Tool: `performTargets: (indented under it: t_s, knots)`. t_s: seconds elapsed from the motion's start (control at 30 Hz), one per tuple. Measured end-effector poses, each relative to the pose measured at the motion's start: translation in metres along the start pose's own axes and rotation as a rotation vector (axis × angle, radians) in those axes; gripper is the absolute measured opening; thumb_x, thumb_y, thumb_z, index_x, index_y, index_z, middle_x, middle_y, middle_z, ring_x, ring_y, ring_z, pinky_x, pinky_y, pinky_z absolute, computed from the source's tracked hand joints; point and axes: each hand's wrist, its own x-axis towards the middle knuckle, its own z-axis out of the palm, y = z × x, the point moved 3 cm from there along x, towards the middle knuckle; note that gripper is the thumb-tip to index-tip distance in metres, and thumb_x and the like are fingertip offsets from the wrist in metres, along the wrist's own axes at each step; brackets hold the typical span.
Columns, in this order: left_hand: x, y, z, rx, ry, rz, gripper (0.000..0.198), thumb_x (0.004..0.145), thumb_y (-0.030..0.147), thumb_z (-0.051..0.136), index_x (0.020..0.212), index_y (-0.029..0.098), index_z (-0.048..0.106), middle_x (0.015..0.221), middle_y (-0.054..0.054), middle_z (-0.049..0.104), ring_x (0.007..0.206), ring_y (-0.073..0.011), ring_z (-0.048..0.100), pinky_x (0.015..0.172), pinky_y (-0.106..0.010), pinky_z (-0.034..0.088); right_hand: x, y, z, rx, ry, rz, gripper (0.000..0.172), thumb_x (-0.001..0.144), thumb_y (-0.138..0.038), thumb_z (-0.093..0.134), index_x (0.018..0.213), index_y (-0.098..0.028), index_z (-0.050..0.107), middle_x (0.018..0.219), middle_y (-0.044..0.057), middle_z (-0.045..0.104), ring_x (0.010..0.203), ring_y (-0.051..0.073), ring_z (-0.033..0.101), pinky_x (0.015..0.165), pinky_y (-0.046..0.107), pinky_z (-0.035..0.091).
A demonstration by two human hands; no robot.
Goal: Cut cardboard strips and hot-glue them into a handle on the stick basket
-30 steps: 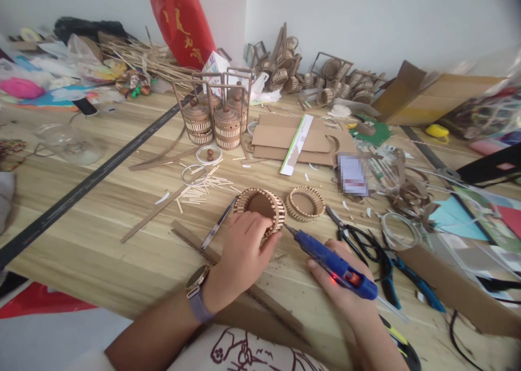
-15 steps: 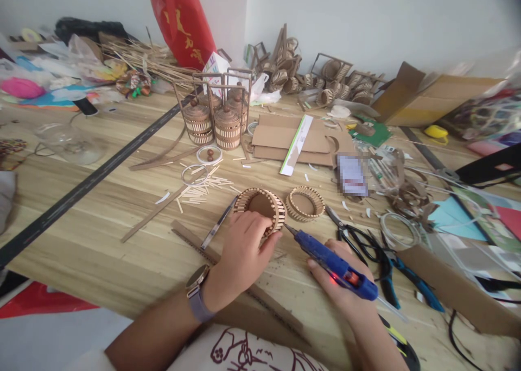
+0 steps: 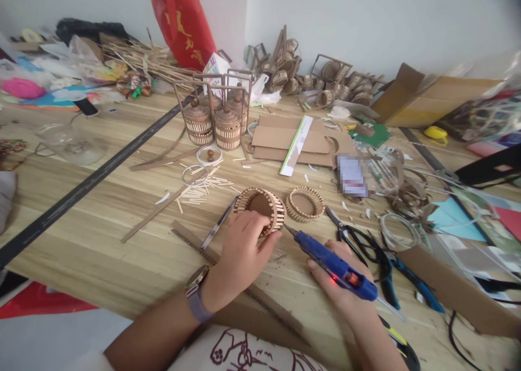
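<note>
My left hand point(image 3: 246, 246) grips the near wall of a small round basket point(image 3: 280, 212) made of short wooden sticks and cardboard, tilted on its side edge. In my right hand point(image 3: 345, 284) is a blue hot glue gun point(image 3: 329, 259), a red light glowing on it. Its nozzle points at the basket's right side, touching or very close to it. Just behind the nozzle lies a second, shallower stick basket point(image 3: 305, 203). A pen point(image 3: 218, 222) lies left of my left hand, and loose sticks point(image 3: 203, 190) are scattered farther off.
Scissors point(image 3: 350, 235) and blue-handled pliers point(image 3: 419, 284) lie to the right. Several lidded baskets point(image 3: 228, 126) stand in frames at the back, near flat cardboard point(image 3: 271, 132). Cardboard strips point(image 3: 277, 306) lie by my wrists, and a yellow-black cutter point(image 3: 399, 341) by my right forearm.
Almost nothing differs. Both hands hold the same places, with the glue gun's nozzle still at the basket's right side.
</note>
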Motion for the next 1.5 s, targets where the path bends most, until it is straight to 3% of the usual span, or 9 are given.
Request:
performTargets:
  t_s: [0.3,0.6,1.27,1.5]
  knots:
    - [0.000,-0.005,0.001,-0.091,-0.037,-0.099,0.012,0.093,0.021,0.056,0.083,0.020,0.050,0.074,0.001,0.059,0.070,-0.0157,0.056,0.066,-0.027,0.043,0.000,-0.001,-0.001,0.009,0.004,0.009,0.028,0.085,-0.035,0.065,0.064,-0.023,0.052,0.063,-0.001,0.057,0.063,0.017,0.055,0.062,0.031,0.046]
    - [-0.002,-0.012,0.005,-0.249,-0.150,-0.334,0.008,0.084,0.017,0.064,0.083,0.020,0.057,0.076,0.001,0.064,0.073,-0.0165,0.060,0.071,-0.028,0.044,0.003,-0.003,-0.001,0.003,0.030,0.025,0.030,0.084,-0.040,0.064,0.061,-0.024,0.053,0.060,0.000,0.056,0.060,0.017,0.054,0.058,0.031,0.046]
    - [-0.002,-0.011,0.004,-0.247,-0.129,-0.312,0.007,0.086,0.021,0.062,0.082,0.021,0.055,0.075,0.001,0.062,0.073,-0.0167,0.059,0.072,-0.028,0.045,0.006,-0.004,-0.002,0.088,-0.006,0.137,0.038,0.082,-0.042,0.063,0.054,-0.025,0.043,0.055,-0.001,0.052,0.059,0.018,0.055,0.056,0.030,0.046]
    - [-0.003,-0.009,0.004,-0.376,-0.163,-0.389,0.009,0.087,0.025,0.063,0.083,0.020,0.057,0.078,0.000,0.064,0.074,-0.0161,0.060,0.069,-0.027,0.047,0.004,0.006,0.001,0.132,-0.013,0.252,0.030,0.078,-0.045,0.068,0.060,-0.024,0.057,0.060,0.000,0.063,0.056,0.018,0.058,0.056,0.031,0.050]
